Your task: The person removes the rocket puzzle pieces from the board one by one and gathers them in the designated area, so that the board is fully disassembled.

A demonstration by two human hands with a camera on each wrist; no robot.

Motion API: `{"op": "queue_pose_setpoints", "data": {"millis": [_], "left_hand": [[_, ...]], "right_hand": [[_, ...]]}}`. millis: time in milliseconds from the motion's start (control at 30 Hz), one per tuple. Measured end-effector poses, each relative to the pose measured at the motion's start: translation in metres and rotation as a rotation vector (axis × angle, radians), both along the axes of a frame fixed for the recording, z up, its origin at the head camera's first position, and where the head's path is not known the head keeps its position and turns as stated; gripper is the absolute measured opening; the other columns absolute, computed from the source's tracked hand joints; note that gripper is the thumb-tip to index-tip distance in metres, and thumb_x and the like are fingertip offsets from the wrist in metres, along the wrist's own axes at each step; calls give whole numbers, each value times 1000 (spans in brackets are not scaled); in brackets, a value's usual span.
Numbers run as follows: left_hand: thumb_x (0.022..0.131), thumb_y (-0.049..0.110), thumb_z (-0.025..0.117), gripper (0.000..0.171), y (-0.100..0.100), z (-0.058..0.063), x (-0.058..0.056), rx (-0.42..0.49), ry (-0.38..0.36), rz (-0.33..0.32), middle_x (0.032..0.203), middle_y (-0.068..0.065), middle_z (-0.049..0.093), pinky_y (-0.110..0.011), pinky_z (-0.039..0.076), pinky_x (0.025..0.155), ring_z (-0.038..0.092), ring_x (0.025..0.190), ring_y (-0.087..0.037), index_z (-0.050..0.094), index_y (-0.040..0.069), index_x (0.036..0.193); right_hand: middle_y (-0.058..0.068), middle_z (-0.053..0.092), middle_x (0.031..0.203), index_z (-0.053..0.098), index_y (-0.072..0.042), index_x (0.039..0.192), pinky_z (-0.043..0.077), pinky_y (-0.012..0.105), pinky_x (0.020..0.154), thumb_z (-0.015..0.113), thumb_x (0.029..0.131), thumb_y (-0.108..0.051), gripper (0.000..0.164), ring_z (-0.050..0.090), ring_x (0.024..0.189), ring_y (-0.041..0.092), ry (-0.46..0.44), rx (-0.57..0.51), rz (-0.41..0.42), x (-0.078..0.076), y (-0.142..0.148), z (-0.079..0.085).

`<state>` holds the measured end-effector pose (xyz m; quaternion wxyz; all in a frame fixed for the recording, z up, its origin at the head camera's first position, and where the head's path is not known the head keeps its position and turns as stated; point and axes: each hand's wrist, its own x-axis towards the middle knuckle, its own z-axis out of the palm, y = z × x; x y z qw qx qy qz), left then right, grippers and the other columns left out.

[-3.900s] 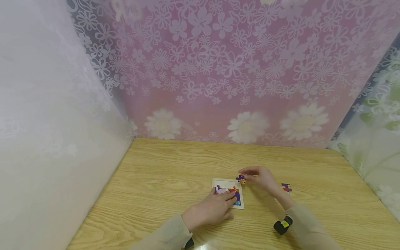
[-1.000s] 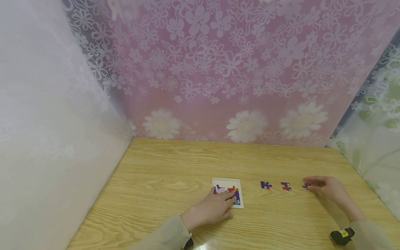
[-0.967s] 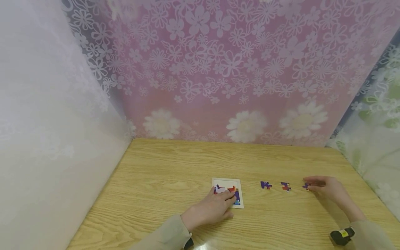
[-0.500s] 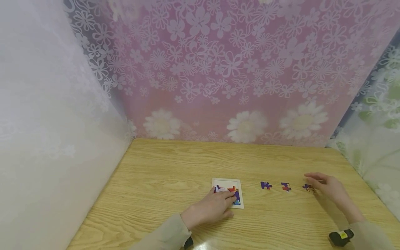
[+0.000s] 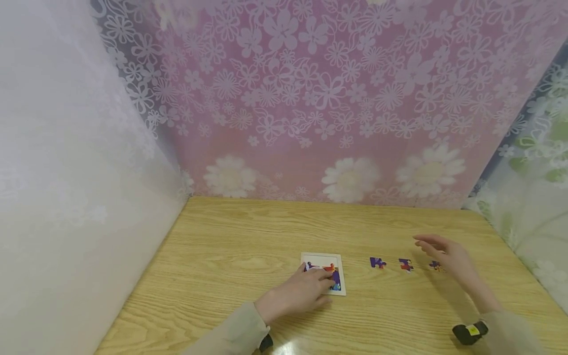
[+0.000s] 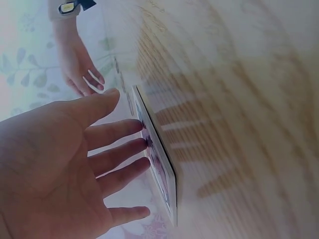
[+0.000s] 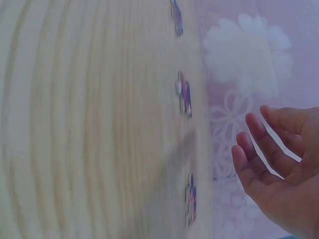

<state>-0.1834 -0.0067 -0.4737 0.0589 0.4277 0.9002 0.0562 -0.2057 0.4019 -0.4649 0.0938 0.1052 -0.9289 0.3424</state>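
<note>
My left hand [image 5: 301, 291] rests its fairly straight fingertips on a small white-framed jigsaw puzzle [image 5: 322, 255]. Colourful pieces fill the near part of the frame, partly hidden under the hand, and its far strip is bare white. My right hand [image 5: 452, 259] is raised above the table at the right, fingers loosely bent and holding nothing in the right wrist view. Below it lies a purple and orange puzzle piece [image 5: 435, 266], partly covered by the hand. To its left are a purple and red piece [image 5: 406, 265] and a mostly purple piece [image 5: 377, 263], in one row.
The wood-grain table [image 5: 248, 236] meets a pink flowered curtain [image 5: 284, 123] at the back. A whitish panel [image 5: 88, 197] stands along the left side, and a pale leafy curtain [image 5: 537, 162] borders the right.
The right hand carried one piece from the frame to the row's left end, set another down at its right end, then let go, lifting leftward. The left hand has stayed on the puzzle.
</note>
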Motion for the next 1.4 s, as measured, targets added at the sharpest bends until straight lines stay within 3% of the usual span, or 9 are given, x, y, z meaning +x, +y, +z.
{"op": "queue_pose_setpoints", "data": {"millis": [167, 433, 567, 633, 700, 800, 867, 1167, 1400], "left_hand": [[104, 42, 53, 49, -4, 1, 0, 17, 9, -18, 156, 2, 46, -60, 36, 114, 42, 144, -18, 55, 18, 147], [107, 44, 45, 59, -21, 4, 13, -8, -11, -17, 163, -2, 34, -56, 33, 117, 32, 151, -22, 38, 13, 157], [107, 45, 45, 62, -29, 4, 18, -23, -4, 6, 164, -4, 32, -55, 33, 118, 31, 151, -21, 36, 11, 158], [107, 45, 45, 62, -32, 4, 20, -29, -5, 17, 164, -5, 32, -55, 32, 118, 31, 151, -21, 35, 12, 158], [107, 46, 44, 63, -33, 4, 21, -35, -8, 25, 164, -4, 31, -56, 32, 118, 31, 151, -21, 35, 12, 159], [107, 46, 44, 62, -35, 3, 23, -42, -13, 30, 165, -3, 29, -57, 33, 117, 31, 151, -20, 35, 12, 158], [107, 46, 44, 62, -36, 3, 23, -42, -17, 34, 165, -2, 29, -57, 33, 117, 31, 151, -19, 36, 13, 158], [105, 48, 47, 62, -33, 8, 24, -78, -29, 58, 165, 0, 29, -58, 31, 118, 30, 151, -16, 38, 16, 158], [104, 50, 47, 64, -32, 6, 23, -81, -14, 57, 165, -1, 30, -57, 31, 118, 31, 150, -17, 38, 16, 158]], "right_hand": [[17, 71, 122, 64, -9, 135, 54, 21, 70, 54, 107, -25, 34, 54, 97, -18, 17, 27, 21, -5, -23, 7], [14, 73, 118, 66, -9, 132, 57, 20, 76, 56, 106, -21, 31, 70, 99, 10, 13, 2, 91, -11, -61, 11], [12, 74, 117, 67, -12, 131, 52, 24, 49, 57, 105, -22, 30, 67, 79, 7, -6, -51, 118, -13, -79, 8], [10, 74, 117, 68, -12, 132, 52, 24, 49, 57, 105, -23, 30, 68, 79, 9, -13, -55, 127, -16, -88, 8], [9, 74, 118, 67, -12, 132, 54, 23, 56, 57, 105, -23, 31, 71, 83, 16, -28, -59, 138, -19, -97, 8], [7, 74, 118, 67, -11, 132, 58, 24, 81, 57, 105, -24, 31, 71, 104, 25, -39, -53, 164, -22, -112, 8], [6, 74, 119, 67, -11, 133, 59, 30, 85, 56, 106, -25, 32, 70, 108, 29, -68, -72, 178, -24, -120, 9], [3, 76, 114, 70, -8, 128, 59, 34, 87, 57, 105, -23, 30, 70, 107, 27, -47, -106, 225, -29, -154, -2], [4, 75, 115, 71, -8, 127, 58, 45, 90, 57, 105, -24, 31, 68, 111, 29, -132, -109, 246, -29, -183, -7]]}}
